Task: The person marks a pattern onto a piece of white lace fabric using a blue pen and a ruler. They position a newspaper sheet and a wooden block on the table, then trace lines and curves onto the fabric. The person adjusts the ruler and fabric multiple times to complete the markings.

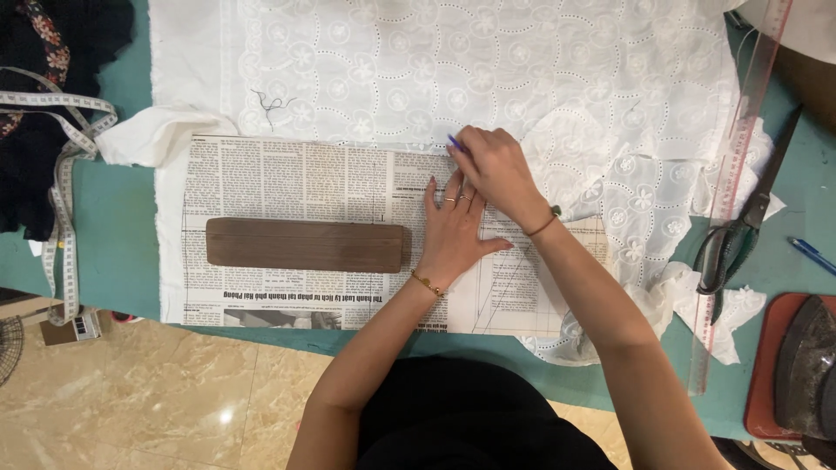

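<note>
Head camera looks straight down on a teal worktable (122,235) where a person in a dark top leans over a sewing layout. Spread across the top is a white eyelet fabric (488,70), and lying on its lower edge is a newspaper pattern (287,183), a sheet of newsprint with ruled pencil lines near its right end. A long brown wooden block (306,245) rests flat on the newspaper, left of the hands, holding it down.

Left hand (453,231) lies open and flat, palm down, fingers spread, pressing the newspaper pattern just right of the wooden block; rings show on two fingers and a thin bracelet on the wrist. Right hand (495,165) crosses just above it, fingers curled shut around a blue pen (455,143), whose tip meets the upper edge of the newspaper where it borders the fabric. The two hands touch or nearly touch at the fingers.

To the right, a clear plastic ruler (738,165) runs slantwise down the table over fabric scraps, and black-handled scissors (740,226) lie just beside it. Another blue pen (812,255) sits near the right edge, above a dark iron (805,365) on a red mat. At the left, a white measuring tape (65,174) trails off dark cloth over the table edge.
</note>
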